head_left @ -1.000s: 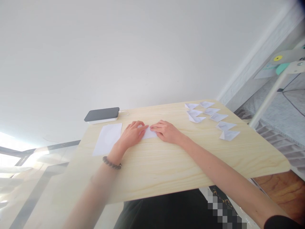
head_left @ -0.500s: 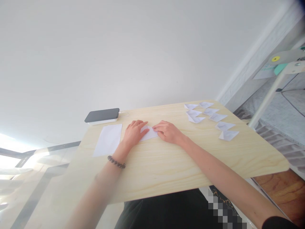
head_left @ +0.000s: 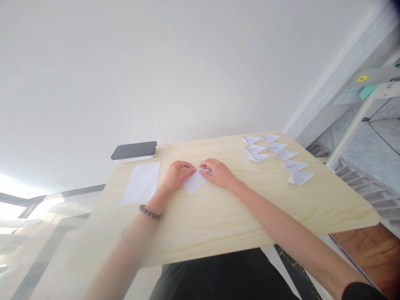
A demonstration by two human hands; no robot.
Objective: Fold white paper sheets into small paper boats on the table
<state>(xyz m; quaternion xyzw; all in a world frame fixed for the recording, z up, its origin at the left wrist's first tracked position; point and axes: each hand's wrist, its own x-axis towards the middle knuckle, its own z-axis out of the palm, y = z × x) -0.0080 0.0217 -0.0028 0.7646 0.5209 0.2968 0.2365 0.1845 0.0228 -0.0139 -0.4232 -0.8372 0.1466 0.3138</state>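
A small folded sheet of white paper [head_left: 194, 182] is held between my two hands near the middle of the table, a pointed corner toward me. My left hand [head_left: 175, 175] pinches its top left edge between thumb and fingers; a dark bead bracelet [head_left: 151, 212] circles that wrist. At the top right edge, my right hand [head_left: 217, 171] pinches the same paper, thumb on the near side. The fingers partly cover its upper edge. Left of my left hand lies a flat white sheet stack [head_left: 142, 183]; whether it is one sheet or more I cannot tell.
Several folded paper boats [head_left: 286, 155] stand in loose rows at the table's right back. A black phone-like device [head_left: 134, 151] on a white base, with a white cable, lies at the back left. The wooden table [head_left: 206, 229] meets a white wall; a metal frame [head_left: 353, 125] stands right.
Both hands have gone from resting flat-fingered on the paper to pinching its upper edge. The paper now shows a point toward me where it had a straighter near edge.
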